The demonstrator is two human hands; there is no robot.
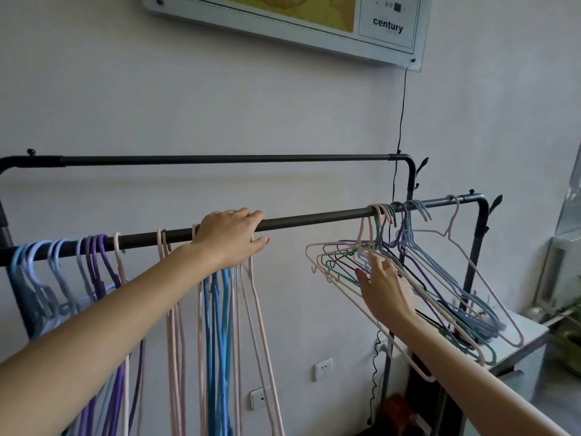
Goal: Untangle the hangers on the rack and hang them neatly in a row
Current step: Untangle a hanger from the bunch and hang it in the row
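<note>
Pale wall (220, 105) stands behind a dark rack whose front rail (314, 218) runs left to right, rising a little toward the right. Left hand (231, 239) reaches forward with the arm nearly straight, fingers draped over the rail and thumb beneath, gripping it. Below and to its left, sorted hangers (217, 325) hang straight down in a row. Right hand (382, 286) is raised, fingers spread and loose, fingertips touching the tangled hangers (440, 278), which slope down to its right.
</note>
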